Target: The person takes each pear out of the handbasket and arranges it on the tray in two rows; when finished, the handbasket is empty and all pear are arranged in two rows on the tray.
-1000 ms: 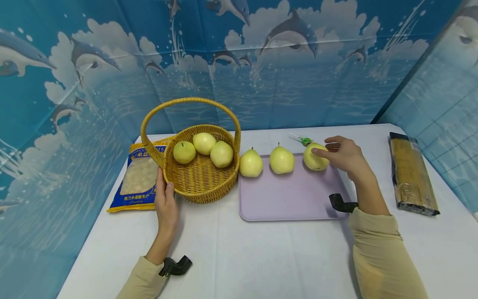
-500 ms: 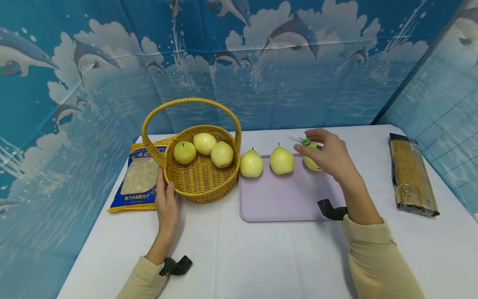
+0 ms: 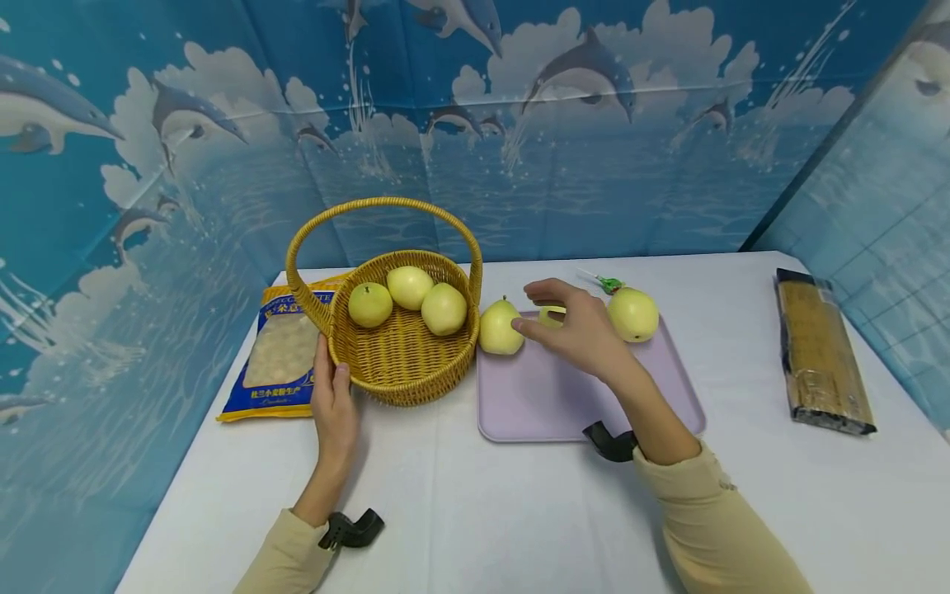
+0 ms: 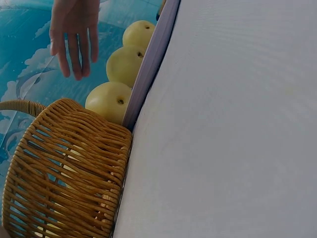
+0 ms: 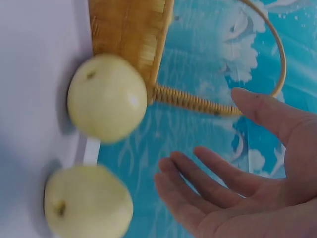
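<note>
Currently: basket (image 3: 404, 393), left of frame centre, three pears (image 3: 444, 309) inside; left hand (image 3: 336, 412) against its left side, fingers straight. Right hand (image 3: 579, 332), thumb and fingers wide apart, above tray (image 3: 534, 408), right of centre. Three tray pears (image 3: 633, 314) along upper edge, middle one partly hidden behind hand.

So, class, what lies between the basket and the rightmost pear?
One pear, then a second pear mostly hidden by the right hand, in the head view.

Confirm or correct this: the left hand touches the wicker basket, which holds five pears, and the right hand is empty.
Wrong count: the head view shows three pears in the wicker basket, not five. The left hand does touch it, and the right hand is empty.
</note>
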Action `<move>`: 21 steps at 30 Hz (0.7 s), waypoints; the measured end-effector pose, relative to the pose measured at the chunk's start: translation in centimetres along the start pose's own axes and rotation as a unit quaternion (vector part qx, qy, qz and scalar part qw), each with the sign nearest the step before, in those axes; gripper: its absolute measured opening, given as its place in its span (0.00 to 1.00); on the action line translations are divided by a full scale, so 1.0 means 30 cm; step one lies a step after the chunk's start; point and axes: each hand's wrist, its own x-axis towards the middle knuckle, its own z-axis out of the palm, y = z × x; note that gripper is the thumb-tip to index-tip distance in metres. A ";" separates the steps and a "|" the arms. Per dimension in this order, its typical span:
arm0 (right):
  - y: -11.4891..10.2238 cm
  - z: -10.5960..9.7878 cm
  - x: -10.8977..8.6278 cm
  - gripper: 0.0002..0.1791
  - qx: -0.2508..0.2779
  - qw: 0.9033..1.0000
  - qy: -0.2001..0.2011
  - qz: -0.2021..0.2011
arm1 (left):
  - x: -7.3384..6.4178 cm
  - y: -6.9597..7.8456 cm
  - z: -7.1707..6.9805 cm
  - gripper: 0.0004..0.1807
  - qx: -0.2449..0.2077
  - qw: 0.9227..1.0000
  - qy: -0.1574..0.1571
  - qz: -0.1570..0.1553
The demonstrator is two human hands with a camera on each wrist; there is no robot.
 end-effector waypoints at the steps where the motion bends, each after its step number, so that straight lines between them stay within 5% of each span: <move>1: -0.010 0.016 0.003 0.33 0.005 1.000 -0.004 -0.006 | 0.000 -0.001 0.000 0.32 0.000 1.000 0.000 0.001; 12: -0.098 0.187 0.060 0.34 0.033 0.998 -0.029 -0.049 | 0.000 -0.012 0.003 0.32 0.004 1.000 0.003 0.000; 21: -0.136 0.287 0.147 0.43 -0.006 0.999 -0.025 -0.032 | 0.000 -0.012 0.000 0.32 0.010 1.000 0.004 0.000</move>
